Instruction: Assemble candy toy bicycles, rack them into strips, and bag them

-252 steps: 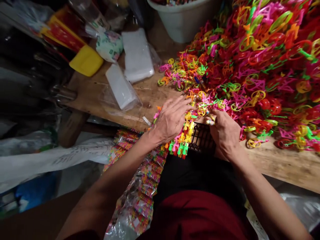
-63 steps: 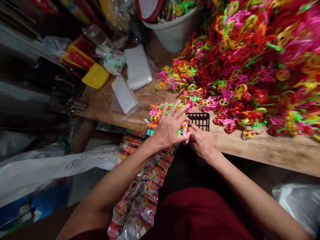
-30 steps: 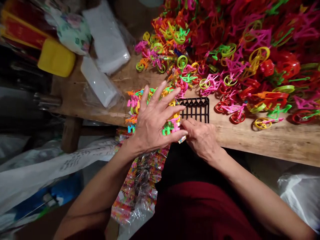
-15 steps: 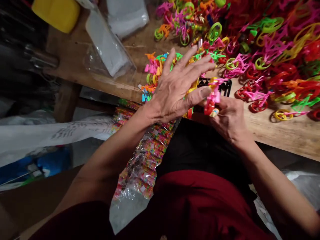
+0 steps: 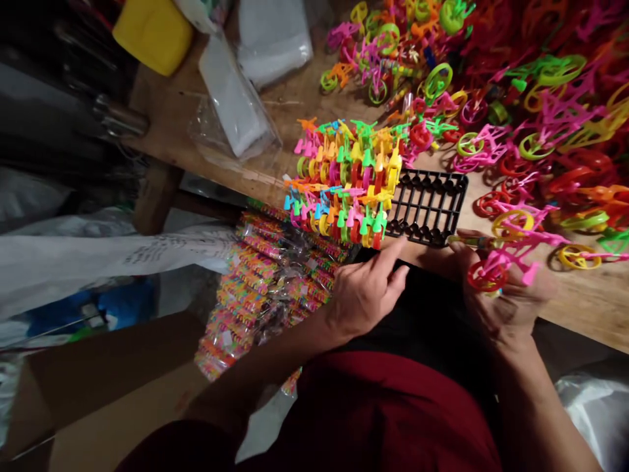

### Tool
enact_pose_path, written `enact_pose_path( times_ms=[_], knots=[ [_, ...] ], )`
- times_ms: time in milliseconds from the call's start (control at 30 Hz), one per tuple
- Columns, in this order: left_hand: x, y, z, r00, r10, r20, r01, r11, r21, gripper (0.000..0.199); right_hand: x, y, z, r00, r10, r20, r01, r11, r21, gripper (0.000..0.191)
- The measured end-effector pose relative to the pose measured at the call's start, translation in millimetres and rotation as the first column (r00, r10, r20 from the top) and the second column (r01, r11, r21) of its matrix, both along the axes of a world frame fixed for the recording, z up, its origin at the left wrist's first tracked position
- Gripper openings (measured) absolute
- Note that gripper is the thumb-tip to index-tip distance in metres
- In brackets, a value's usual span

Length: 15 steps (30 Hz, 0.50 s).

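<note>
My right hand (image 5: pixel 511 301) grips a pink toy bicycle (image 5: pixel 523 242) with a yellow wheel and a red wheel, and a small tube (image 5: pixel 472 242) with colourful contents sticks out by its fingertips. At the table's front edge is my left hand (image 5: pixel 366 292), index finger and thumb apart, the other fingers loosely curled, nothing visible in it. Just beyond it lies a black plastic rack (image 5: pixel 427 206) with rows of round holders. Brightly coloured toy bicycles (image 5: pixel 344 170) stand in packed rows over the rack's left part; its right part is bare.
A large heap of loose toy bicycles (image 5: pixel 531 98) covers the back and right of the wooden table (image 5: pixel 167 131). Stacks of clear plastic bags (image 5: pixel 236 111) and a yellow container (image 5: pixel 153 36) lie at the back left. Bagged toys (image 5: pixel 240 295) hang below the edge, by a cardboard box (image 5: pixel 122 380).
My left hand has drawn back from above the rows of toys to the table edge. My right hand has moved right, away from the rack, with the toy bicycle. The view has shifted slightly.
</note>
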<state>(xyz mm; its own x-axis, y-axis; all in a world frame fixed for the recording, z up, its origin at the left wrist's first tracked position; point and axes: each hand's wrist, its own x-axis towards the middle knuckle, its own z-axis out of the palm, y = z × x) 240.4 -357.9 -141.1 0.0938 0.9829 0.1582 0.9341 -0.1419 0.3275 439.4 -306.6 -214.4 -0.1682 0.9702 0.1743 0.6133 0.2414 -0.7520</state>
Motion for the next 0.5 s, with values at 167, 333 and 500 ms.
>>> enact_pose_path(
  times_ms=[167, 333, 500],
  knots=[
    [18, -2, -33.9, 0.971, 0.232, -0.057, -0.238, 0.958, -0.160, 0.059, -4, 4, 10.4, 0.991, 0.039, 0.125, -0.054, 0.992, 0.116, 0.034],
    [15, -1, -34.3, 0.975, 0.214, -0.053, -0.220, 0.964, -0.151, 0.059, -4, 1, 8.1, 0.989, 0.074, 0.129, -0.089, 0.989, 0.114, 0.026],
    [2, 1, -33.7, 0.977, 0.187, -0.104, -0.199, 0.973, -0.118, 0.048, -10, 2, 12.3, 0.998, 0.052, -0.045, -0.050, 0.997, 0.055, 0.024]
  ],
)
